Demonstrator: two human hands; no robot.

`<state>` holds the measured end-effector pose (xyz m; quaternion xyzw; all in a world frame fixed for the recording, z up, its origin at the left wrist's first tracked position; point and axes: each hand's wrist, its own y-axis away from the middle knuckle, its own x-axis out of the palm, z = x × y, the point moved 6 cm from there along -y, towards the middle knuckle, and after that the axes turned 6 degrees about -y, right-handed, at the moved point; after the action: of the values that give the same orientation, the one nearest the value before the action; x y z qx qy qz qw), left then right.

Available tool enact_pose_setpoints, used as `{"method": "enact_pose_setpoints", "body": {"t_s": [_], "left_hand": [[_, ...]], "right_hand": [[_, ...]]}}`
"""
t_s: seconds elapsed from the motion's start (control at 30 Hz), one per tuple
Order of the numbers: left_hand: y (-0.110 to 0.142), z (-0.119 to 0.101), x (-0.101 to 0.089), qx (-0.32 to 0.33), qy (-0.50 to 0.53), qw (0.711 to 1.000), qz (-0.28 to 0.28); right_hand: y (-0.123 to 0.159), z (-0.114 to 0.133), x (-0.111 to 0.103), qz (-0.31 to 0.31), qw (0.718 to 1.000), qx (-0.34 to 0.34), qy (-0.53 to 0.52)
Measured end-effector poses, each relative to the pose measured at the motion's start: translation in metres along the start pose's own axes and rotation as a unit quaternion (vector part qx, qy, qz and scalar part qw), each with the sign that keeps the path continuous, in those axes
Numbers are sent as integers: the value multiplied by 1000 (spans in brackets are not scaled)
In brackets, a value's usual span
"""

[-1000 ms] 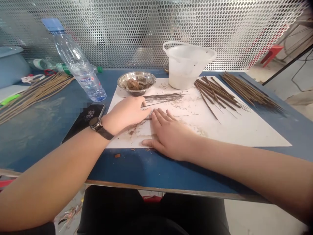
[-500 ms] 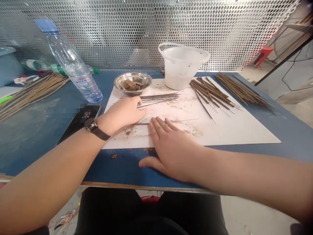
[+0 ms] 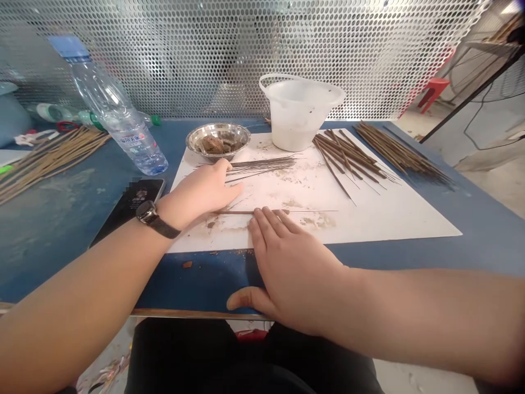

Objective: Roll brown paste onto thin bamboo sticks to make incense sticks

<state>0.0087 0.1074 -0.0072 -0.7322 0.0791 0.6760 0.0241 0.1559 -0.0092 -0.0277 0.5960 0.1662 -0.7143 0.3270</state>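
Your right hand (image 3: 289,262) lies flat, fingers together, thumb out, fingertips across the brown stick (image 3: 235,212) on the white sheet (image 3: 389,219); light, even pressure suits it. Whether your left hand (image 3: 205,187) pinches anything, I cannot tell.

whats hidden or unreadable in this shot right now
- Part of the brown stick: head view, hidden under the right hand.
- Whether the left hand touches the thin sticks: head view, its own back hides that.
- Print on the phone screen: head view, too small.
- Rest of the blue tub: head view, cut off by the left edge.
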Motion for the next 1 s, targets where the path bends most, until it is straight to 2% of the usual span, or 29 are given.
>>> {"method": "enact_pose_setpoints", "body": {"t_s": [0.23, 0.43, 0.63, 0.83, 1.0], "left_hand": [[1, 1, -2, -2, 13, 1000, -8], [4, -2, -3, -2, 21, 1000, 11], [3, -1, -3, -8, 14, 1000, 5], [5, -2, -2, -6, 22, 1000, 16], [4, 0, -1, -9, 15, 1000, 15]], "right_hand": [[-24, -22, -10, -23, 999, 28, 23], [-3, -7, -2, -11, 1000, -6, 3], [-16, -22, -5, -21, 999, 12, 33], [-4, -15, 2, -27, 999, -2, 17], [-17, -27, -6, -30, 999, 24, 33]]}}
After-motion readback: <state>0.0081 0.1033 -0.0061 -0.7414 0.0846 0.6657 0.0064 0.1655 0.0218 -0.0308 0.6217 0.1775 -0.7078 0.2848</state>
